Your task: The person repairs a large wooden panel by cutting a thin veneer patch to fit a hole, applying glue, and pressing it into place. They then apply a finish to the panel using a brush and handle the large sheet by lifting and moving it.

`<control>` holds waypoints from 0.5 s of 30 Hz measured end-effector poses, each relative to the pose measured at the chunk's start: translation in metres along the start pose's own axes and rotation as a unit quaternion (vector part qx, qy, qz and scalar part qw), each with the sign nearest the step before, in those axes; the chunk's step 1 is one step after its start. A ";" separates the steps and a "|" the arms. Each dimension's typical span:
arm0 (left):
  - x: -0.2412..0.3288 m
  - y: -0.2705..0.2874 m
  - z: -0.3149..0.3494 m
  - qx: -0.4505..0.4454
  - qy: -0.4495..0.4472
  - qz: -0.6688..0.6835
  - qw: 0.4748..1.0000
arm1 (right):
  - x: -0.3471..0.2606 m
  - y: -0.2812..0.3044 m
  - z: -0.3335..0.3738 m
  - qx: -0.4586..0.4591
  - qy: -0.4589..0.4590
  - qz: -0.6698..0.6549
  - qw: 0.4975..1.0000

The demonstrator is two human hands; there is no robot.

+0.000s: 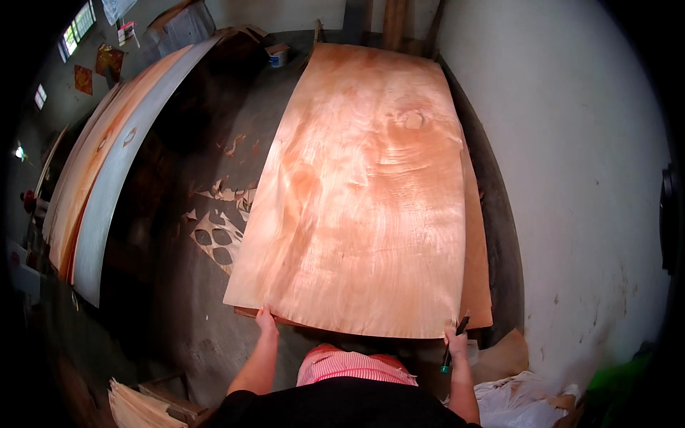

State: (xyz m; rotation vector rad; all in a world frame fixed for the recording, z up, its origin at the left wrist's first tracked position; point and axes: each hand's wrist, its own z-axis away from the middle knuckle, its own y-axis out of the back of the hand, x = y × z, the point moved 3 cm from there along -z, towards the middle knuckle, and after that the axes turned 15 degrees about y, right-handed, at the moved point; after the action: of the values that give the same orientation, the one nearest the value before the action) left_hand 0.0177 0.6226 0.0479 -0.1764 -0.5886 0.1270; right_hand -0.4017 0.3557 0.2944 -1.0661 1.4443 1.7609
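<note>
A large, pale reddish wood veneer sheet [357, 214] stretches away in front of me, with knots and wavy grain. My left hand [266, 321] grips its near edge by the left corner, thumb on top. At the near right corner my right hand [455, 342] pinches the same sheet. That hand also holds a slim black tool [461, 327] with a green end, pointing up past the edge; its exact kind is unclear. Under the veneer, a browner sheet [478, 278] shows along the right side and below the near left edge.
More veneer sheets [114, 171] stand raised at the left. Torn veneer scraps [217, 239] with holes litter the floor beside the stack. A white wall [578, 178] runs along the right. White plastic sheeting [521, 392] lies near right, and a bucket [277, 56] stands far back.
</note>
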 end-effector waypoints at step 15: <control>-0.037 -0.006 0.025 0.074 -0.013 -0.055 0.996 | 0.001 0.030 -0.022 -0.041 0.065 0.033 0.997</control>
State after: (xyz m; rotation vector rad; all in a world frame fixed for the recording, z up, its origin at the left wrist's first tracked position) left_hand -0.0269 0.6137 0.0495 0.0024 -0.6120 0.0665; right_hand -0.4234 0.3276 0.3064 -1.2076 1.5112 1.8410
